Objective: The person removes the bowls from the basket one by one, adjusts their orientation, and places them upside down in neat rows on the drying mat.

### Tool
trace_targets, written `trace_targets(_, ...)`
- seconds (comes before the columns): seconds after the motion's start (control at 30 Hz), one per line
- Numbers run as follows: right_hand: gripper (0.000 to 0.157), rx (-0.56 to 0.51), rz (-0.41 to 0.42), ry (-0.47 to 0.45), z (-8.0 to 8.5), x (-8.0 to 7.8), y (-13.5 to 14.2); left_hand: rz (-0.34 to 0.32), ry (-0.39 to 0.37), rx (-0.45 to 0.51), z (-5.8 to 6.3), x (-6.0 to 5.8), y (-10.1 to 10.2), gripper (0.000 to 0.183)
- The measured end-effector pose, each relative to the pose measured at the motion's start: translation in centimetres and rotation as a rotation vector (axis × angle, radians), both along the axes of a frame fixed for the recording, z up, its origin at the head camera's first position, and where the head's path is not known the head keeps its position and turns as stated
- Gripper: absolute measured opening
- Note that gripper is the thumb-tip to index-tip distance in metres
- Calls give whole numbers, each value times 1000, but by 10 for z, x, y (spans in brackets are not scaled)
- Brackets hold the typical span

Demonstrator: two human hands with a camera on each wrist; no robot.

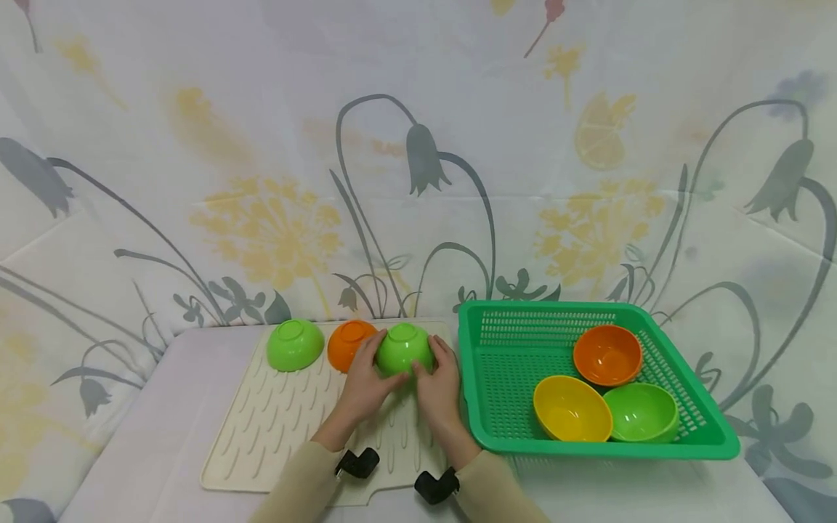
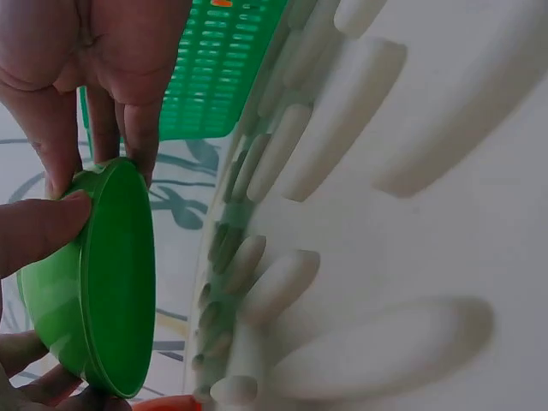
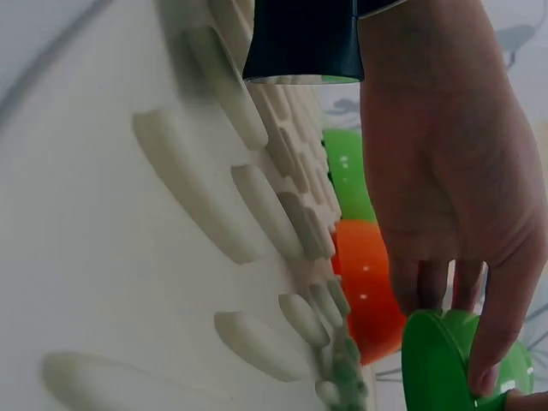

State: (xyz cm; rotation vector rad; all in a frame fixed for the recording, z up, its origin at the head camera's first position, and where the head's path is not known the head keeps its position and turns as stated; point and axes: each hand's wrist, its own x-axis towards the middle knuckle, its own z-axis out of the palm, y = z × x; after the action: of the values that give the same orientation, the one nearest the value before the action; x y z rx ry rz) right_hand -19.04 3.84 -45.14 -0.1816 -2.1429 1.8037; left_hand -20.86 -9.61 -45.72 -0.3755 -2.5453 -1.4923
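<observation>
Between both hands a green bowl (image 1: 404,349) is held upside down over the back right of the cream ridged drying mat (image 1: 281,436). My left hand (image 1: 366,381) grips its left side, thumb at the near rim. On the opposite side my right hand (image 1: 438,385) grips it too, fingers along the wall. In the left wrist view the bowl (image 2: 120,282) shows its rim facing the mat, with a gap between them. Just left of it an orange bowl (image 1: 349,345) lies upside down on the mat, partly behind the left hand. Farther left sits another upturned green bowl (image 1: 294,345).
A green perforated basket (image 1: 510,442) stands right of the mat, close to the right hand. Inside its right part are an orange bowl (image 1: 608,356), a yellow bowl (image 1: 572,408) and a green bowl (image 1: 644,412). A flower-patterned cloth (image 1: 418,240) hangs behind.
</observation>
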Motion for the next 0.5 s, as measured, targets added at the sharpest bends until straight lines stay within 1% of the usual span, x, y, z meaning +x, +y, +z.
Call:
trace_targets(0.13, 51, -18, -22, 6, -2, -7, 0, 31, -2, 14, -3, -8, 4, 85)
trace_targets(0.27, 52, -42, -25, 8, -4, -12, 1, 59, -31, 14, -4, -14, 9, 84)
trace_targets(0.37, 53, -64, -21, -4, -8, -15, 2, 61, -45, 8, -5, -17, 12, 85)
trace_targets(0.5, 53, -28, -31, -24, -13, -19, 3, 41, -41, -1, -7, -20, 13, 82)
